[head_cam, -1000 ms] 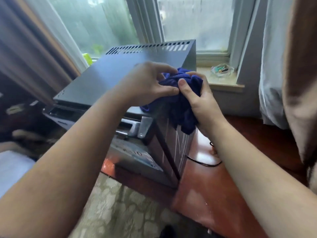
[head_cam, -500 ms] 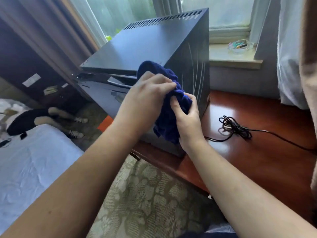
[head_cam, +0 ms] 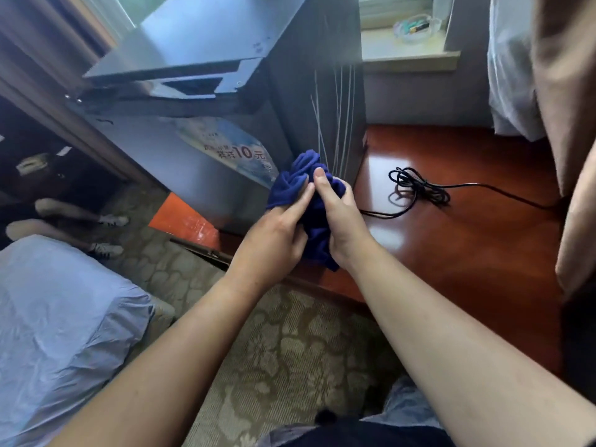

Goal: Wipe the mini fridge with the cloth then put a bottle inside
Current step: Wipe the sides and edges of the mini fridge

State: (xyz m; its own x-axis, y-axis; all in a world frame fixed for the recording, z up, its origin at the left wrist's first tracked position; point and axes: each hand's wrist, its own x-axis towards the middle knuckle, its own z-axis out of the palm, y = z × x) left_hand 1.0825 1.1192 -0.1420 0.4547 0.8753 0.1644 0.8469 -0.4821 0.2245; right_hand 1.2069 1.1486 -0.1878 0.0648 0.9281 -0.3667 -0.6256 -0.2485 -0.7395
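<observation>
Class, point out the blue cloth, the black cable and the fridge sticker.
blue cloth (head_cam: 290, 187), head view, upper folds.
black cable (head_cam: 422, 190), head view, coiled part.
fridge sticker (head_cam: 225, 146), head view, printed middle.

The deep blue bunched cloth (head_cam: 295, 185) lies against the dark grey boxy metal mini fridge (head_cam: 200, 33). The fridge's side bears thin pale streaks, and its door carries a blue-and-white paper sticker (head_cam: 232, 150). The glossy red-brown wooden counter (head_cam: 467, 269) holds a black coiled cord (head_cam: 419, 188). The beige floor carpet (head_cam: 283, 350) has a floral pattern.
</observation>
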